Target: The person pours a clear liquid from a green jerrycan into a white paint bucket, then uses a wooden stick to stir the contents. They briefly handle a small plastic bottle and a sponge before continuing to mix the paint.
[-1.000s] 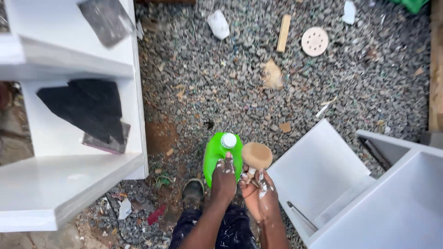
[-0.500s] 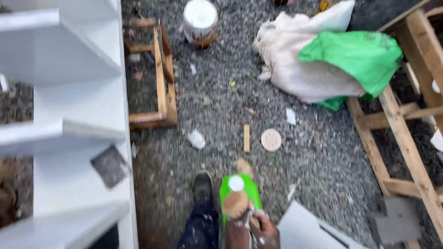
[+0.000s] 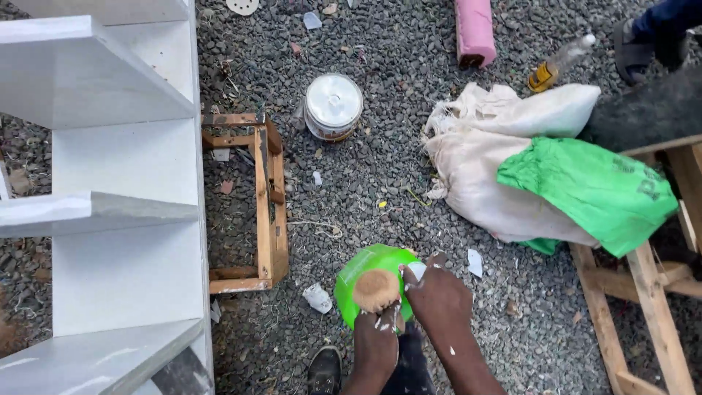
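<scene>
A bright green plastic bottle [image 3: 358, 274] sits low in the frame, just above my knees, over grey gravel. My left hand [image 3: 376, 344], flecked with white paint, is closed around the stem of a round tan pad [image 3: 375, 289] held against the bottle's front. My right hand [image 3: 439, 298] grips the bottle at its white cap [image 3: 417, 271]. Both forearms come up from the bottom edge.
A white-painted shelf unit [image 3: 124, 219] fills the left. Beside it lies a small wooden frame [image 3: 265, 205]. Farther off are a paint tin with a silver lid [image 3: 333, 104], white sacks [image 3: 475, 168] under a green bag [image 3: 592, 186], a pink roll [image 3: 475, 29], a plastic bottle [image 3: 563, 62], another person's foot [image 3: 640, 33], and wooden trestle legs [image 3: 636, 292].
The view has swung up and away from the white panel to the gravel, tin and sacks. My hands stayed on the green bottle; the tan pad now sits in front of it.
</scene>
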